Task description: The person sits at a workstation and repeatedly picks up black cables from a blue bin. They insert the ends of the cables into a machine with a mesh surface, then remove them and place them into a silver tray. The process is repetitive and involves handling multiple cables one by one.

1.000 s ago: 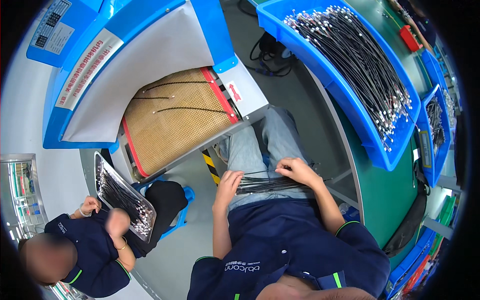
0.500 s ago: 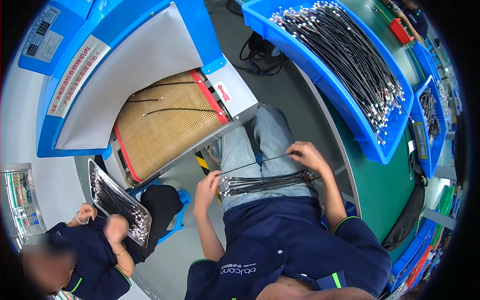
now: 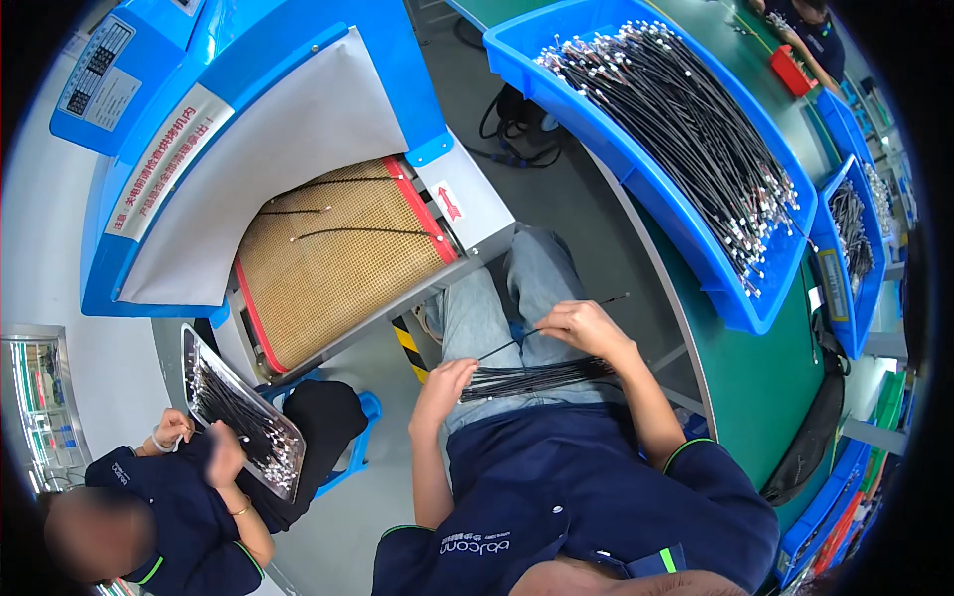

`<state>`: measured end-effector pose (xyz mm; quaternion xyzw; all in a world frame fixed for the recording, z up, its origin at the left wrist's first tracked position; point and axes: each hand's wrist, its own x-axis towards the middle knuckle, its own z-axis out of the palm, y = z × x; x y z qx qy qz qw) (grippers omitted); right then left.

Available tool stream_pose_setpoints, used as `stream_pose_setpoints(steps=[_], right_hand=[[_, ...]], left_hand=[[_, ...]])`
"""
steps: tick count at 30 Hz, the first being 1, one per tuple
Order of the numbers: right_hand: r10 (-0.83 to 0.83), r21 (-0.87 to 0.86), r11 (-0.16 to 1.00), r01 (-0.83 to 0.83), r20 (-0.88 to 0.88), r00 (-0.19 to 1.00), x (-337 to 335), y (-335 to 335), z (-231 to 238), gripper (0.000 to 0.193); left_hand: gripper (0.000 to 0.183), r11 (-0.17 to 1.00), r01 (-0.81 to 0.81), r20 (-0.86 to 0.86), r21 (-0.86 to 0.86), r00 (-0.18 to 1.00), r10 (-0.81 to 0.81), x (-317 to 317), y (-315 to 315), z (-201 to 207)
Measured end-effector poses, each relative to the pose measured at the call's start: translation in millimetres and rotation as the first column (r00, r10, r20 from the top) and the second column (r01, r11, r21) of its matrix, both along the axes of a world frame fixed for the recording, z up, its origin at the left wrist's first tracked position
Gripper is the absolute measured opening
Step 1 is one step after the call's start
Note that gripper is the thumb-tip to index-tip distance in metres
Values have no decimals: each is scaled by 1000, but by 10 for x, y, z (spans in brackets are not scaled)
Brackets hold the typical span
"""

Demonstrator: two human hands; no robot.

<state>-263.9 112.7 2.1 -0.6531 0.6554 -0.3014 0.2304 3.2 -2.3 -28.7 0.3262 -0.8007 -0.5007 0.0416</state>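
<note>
A thin black cable (image 3: 497,350) with a connector at its tip is stretched above my lap. My left hand (image 3: 444,392) pinches its near-left end. Along its length my right hand (image 3: 581,327) also grips it, and the free end sticks out past that hand to the right. Beneath both hands a bundle of similar black cables (image 3: 537,379) with small white connectors lies across my thighs. My left hand partly covers the bundle's left end, and my right wrist hides some of its right part.
Ahead-left is a blue machine (image 3: 427,99) with a mesh conveyor belt (image 3: 343,268) carrying several black cables. A large blue bin (image 3: 636,164) heaped with cables stands on the green table (image 3: 740,382) at right. At left, a seated co-worker (image 3: 189,507) holds a metal tray (image 3: 295,477) of cables.
My right hand has slid leftward along the cable, leaving its end free on the right. My left hand has moved slightly right and down. The view has shifted a little.
</note>
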Motion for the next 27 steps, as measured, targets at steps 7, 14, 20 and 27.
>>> stream_pose_setpoints(steps=[7, 14, 20, 27], right_hand=[[-46, 14, 999, 45, 67, 997, -183, 76, 3, 13], [2, -124, 992, 2, 33, 999, -179, 104, -29, 12], [-17, -122, 992, 24, 58, 998, -223, 86, 6, 12], [26, -96, 995, -14, 127, 992, -166, 94, 19, 13]], left_hand=[[21, 998, 0, -21, 59, 1000, 2, 66, -42, 112], [21, 995, 96, 42, -22, 995, -95, 64, -101, 130], [21, 990, 36, -3, 137, 999, -35, 17, -5, 196], [20, 989, 14, -73, 150, 997, -3, -45, 37, 191]])
